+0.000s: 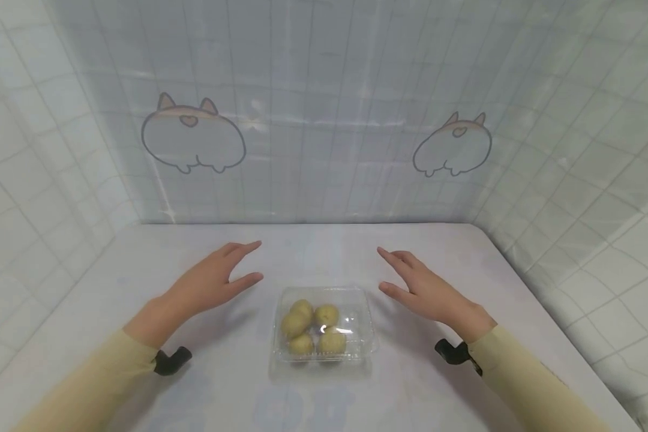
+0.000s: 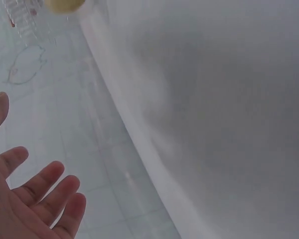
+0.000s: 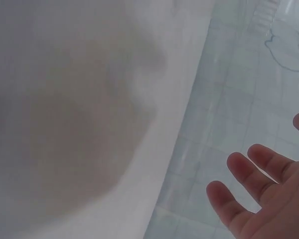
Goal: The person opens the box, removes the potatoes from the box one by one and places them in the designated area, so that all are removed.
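Note:
A clear plastic clamshell box (image 1: 356,327) lies on the table in the head view, its lid down. Inside it are several round, yellow-green fruits (image 1: 332,342), whose exact kind I cannot tell. To the left of the box hovers my left hand (image 1: 210,282), fingers spread and holding nothing. My right hand (image 1: 429,291) is held off the box's right side in much the same way, also with nothing in it. Neither hand touches the box. The left wrist view catches one fruit (image 2: 65,4) and a bit of the box at its top edge.
The white table (image 1: 205,390) ends at a back wall (image 1: 324,174) hung with tile-patterned sheeting that carries cartoon animal drawings. Similar sheeting rises along the left and right sides. A black strap mount (image 1: 173,361) sits on each wrist.

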Action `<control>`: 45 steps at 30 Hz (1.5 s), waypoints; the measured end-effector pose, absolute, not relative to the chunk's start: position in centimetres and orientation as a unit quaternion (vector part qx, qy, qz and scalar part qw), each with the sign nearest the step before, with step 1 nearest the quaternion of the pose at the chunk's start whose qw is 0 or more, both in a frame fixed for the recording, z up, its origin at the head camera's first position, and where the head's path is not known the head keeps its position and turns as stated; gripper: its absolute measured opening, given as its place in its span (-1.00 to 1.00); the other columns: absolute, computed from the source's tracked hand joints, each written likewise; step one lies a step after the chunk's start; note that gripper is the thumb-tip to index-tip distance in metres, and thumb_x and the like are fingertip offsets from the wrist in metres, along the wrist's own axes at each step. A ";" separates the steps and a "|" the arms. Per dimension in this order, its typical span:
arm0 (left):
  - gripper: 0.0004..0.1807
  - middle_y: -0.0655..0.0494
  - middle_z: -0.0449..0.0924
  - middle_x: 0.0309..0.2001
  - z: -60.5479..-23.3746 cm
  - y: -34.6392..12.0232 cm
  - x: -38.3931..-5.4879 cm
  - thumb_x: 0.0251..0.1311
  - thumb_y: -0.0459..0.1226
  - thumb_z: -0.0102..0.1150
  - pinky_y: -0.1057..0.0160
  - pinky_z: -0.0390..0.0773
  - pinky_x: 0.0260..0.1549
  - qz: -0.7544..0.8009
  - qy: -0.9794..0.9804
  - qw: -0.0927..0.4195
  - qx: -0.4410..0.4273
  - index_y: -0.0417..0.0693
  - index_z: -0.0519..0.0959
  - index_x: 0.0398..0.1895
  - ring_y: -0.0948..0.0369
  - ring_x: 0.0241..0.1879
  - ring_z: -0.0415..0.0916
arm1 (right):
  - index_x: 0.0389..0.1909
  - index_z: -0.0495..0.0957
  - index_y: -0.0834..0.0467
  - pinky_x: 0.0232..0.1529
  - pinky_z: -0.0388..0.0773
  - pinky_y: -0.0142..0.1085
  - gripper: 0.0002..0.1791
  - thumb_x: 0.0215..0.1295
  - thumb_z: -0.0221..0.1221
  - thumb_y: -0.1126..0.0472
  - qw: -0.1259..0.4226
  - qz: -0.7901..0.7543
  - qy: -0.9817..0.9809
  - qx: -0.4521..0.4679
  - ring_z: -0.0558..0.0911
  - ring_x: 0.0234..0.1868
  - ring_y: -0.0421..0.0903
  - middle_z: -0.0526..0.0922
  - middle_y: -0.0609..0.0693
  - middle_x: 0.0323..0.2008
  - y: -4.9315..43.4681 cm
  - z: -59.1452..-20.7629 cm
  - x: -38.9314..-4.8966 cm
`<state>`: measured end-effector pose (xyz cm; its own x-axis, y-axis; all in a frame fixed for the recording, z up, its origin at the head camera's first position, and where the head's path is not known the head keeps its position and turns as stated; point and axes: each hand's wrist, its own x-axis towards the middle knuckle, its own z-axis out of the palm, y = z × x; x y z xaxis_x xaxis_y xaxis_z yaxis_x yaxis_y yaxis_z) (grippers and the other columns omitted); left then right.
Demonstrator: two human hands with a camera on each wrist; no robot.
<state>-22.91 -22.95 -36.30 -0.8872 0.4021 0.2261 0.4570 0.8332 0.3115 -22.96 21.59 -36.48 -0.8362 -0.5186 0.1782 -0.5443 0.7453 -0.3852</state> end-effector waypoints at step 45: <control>0.18 0.28 0.19 0.46 -37.5 -17.0 -12.9 -0.04 0.44 0.20 0.01 0.43 0.15 -0.246 -0.939 -0.062 -0.232 0.33 -0.10 0.59 0.32 0.19 0.44 | 0.53 0.08 -0.23 0.29 0.33 -0.05 -0.10 0.24 0.16 -0.39 0.052 0.227 -0.918 0.321 0.26 0.42 -0.09 0.22 -0.11 0.46 19.3 -39.8 -13.8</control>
<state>-12.87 -17.01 -37.47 -0.8844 0.4667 -0.0013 0.4062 0.7710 0.4905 -13.83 19.33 -39.85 -0.7890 -0.5653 0.2407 -0.6124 0.6917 -0.3828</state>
